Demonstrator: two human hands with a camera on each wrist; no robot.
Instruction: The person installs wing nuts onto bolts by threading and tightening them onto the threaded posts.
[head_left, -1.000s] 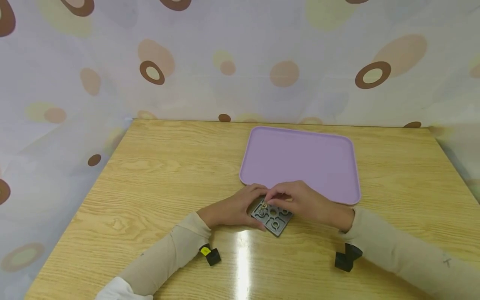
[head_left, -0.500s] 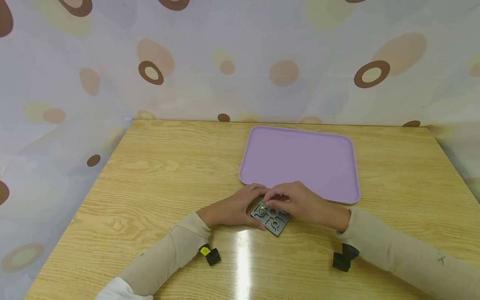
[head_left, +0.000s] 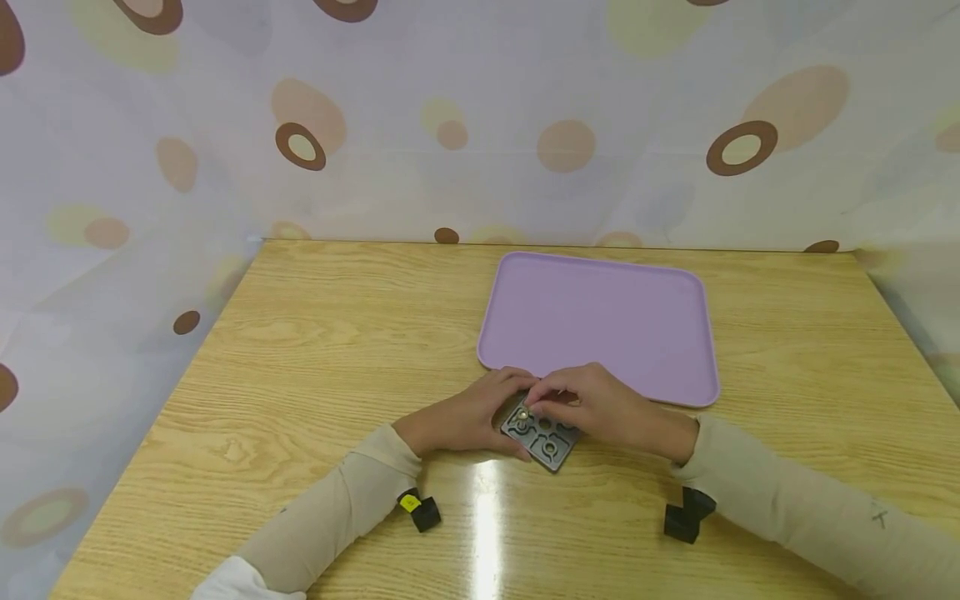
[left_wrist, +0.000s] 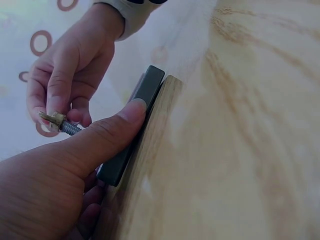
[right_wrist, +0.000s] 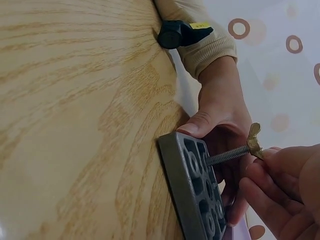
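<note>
A grey metal plate with ring-shaped recesses lies on the table. My left hand grips it by opposite edges, the thumb along the near side. From the recess at its left corner a threaded bolt stands up, carrying a brass-coloured wing nut near its top end. My right hand pinches the wing nut with thumb and fingertips, clearest in the right wrist view. In the left wrist view the plate shows edge-on, and the bolt's lower end is hidden behind the left thumb.
A purple tray lies just behind the hands. Both stand on a wood-grain table, with a patterned curtain behind it. Black camera mounts hang under the wrists.
My right hand and forearm have shifted slightly left, the fingers moving around the wing nut, whose face shows a little more. The left hand and plate stay nearly still.
</note>
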